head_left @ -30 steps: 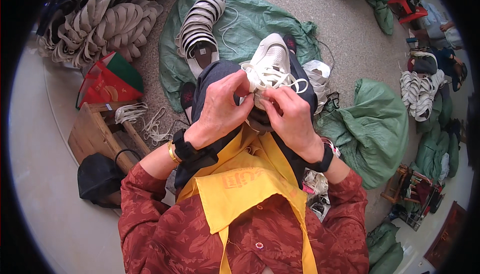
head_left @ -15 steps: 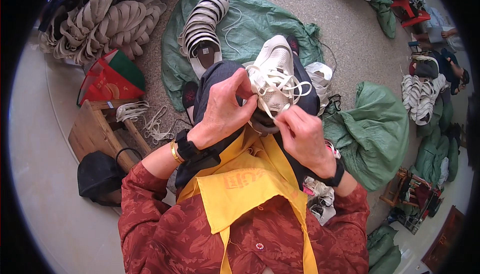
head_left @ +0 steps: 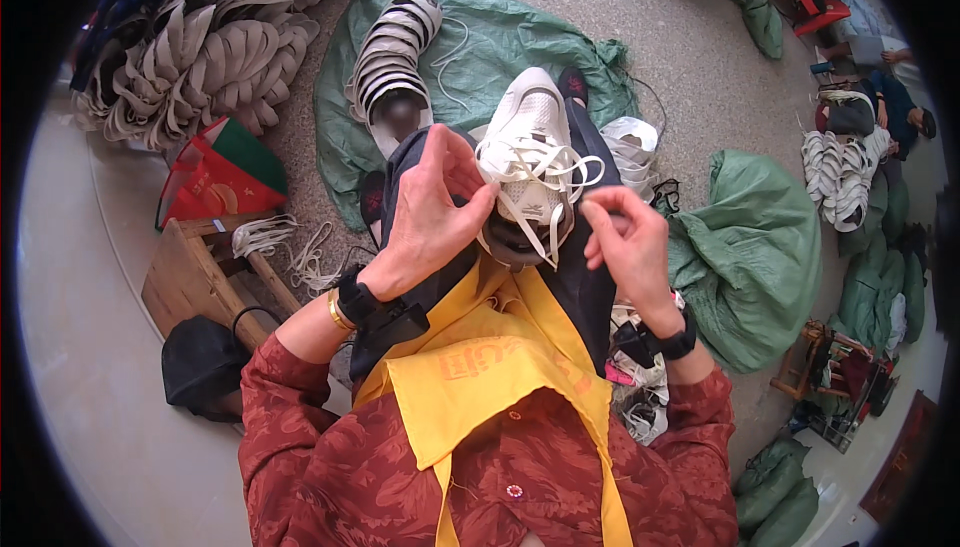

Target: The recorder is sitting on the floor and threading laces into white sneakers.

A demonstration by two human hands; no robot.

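A white sneaker (head_left: 530, 117) with a mesh upper rests between my knees, its toe pointing away from me. White laces (head_left: 540, 162) cross its tongue in loose loops, and the loose lace ends hang toward the dark shoe opening. Along the shoe's left side is my left hand (head_left: 437, 209), thumb and fingers spread, the thumb tip touching or very close to the laces. My right hand (head_left: 632, 247) hovers to the right of the shoe opening, apart from the laces. Its fingers are loosely curled with a gap to the thumb, and nothing shows between them.
Stacked shoe uppers (head_left: 395, 57) lie on a green sheet (head_left: 490, 27) ahead. A large pile of grey shoe parts (head_left: 220, 57) stands far left, near a red-green bag (head_left: 220, 177) and wooden stool (head_left: 190, 267) with white laces. A green sack (head_left: 745, 257) sits right.
My right hand has let go of the lace and drawn back to the right. My left hand has opened its fingers wider beside the shoe. The lace ends now hang free.
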